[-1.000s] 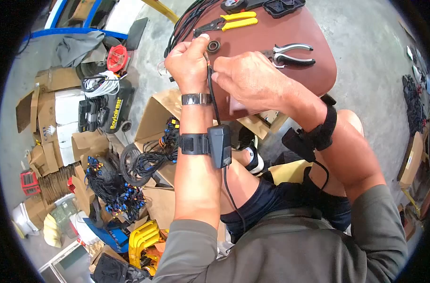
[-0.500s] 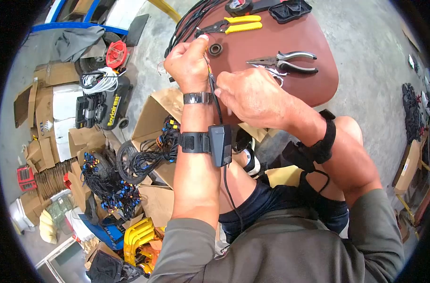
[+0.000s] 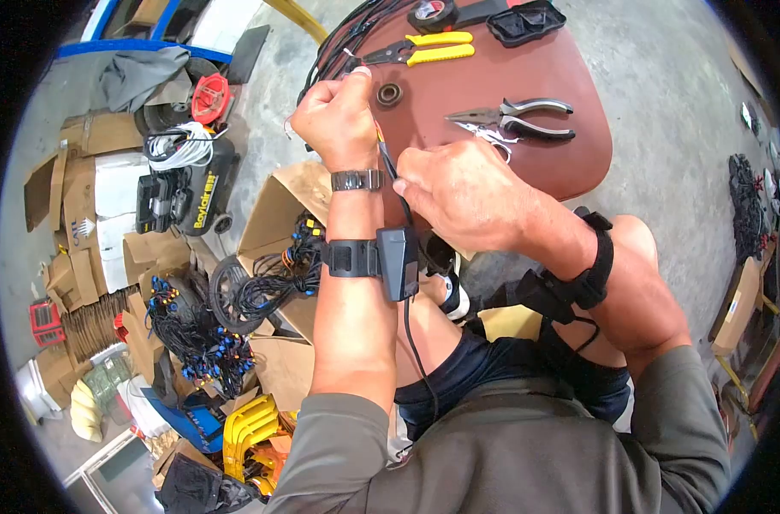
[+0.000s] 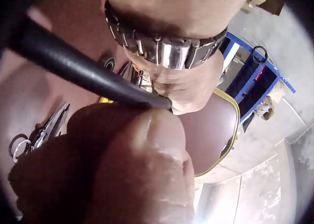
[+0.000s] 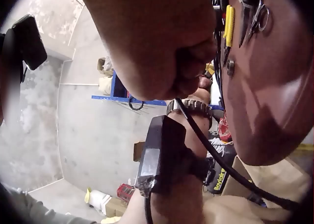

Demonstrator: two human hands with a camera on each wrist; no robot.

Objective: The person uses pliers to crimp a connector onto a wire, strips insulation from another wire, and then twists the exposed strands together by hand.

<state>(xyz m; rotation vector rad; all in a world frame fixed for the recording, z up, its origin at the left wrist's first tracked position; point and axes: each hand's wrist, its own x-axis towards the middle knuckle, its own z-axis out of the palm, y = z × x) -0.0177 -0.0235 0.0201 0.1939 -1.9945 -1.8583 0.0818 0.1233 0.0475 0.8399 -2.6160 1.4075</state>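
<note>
My left hand (image 3: 334,124), fingers curled and thumb on top, grips thin coloured wires (image 3: 379,131) that come out of a black cable (image 3: 390,161). Just nearer the body, my right hand (image 3: 467,193) pinches that cable between thumb and bent fingers. In the left wrist view the thick black cable (image 4: 93,76) slants down to the right thumb (image 4: 164,135). The right wrist view has the cable (image 5: 211,148) hanging below the right hand (image 5: 162,52). The wire ends inside the left fist are hidden.
On the brown stool top (image 3: 570,77) lie yellow-handled wire strippers (image 3: 437,47), long-nose pliers (image 3: 531,117), scissors (image 3: 497,137), a metal ring (image 3: 389,94), a tape roll (image 3: 433,15), a black tray (image 3: 527,21) and bundled black cables (image 3: 339,43). A cardboard box (image 3: 279,210) stands below, left.
My right hand has slid along the cable toward the body, and more of the coloured wires show between the hands. My left hand keeps its grip, shifted slightly left.
</note>
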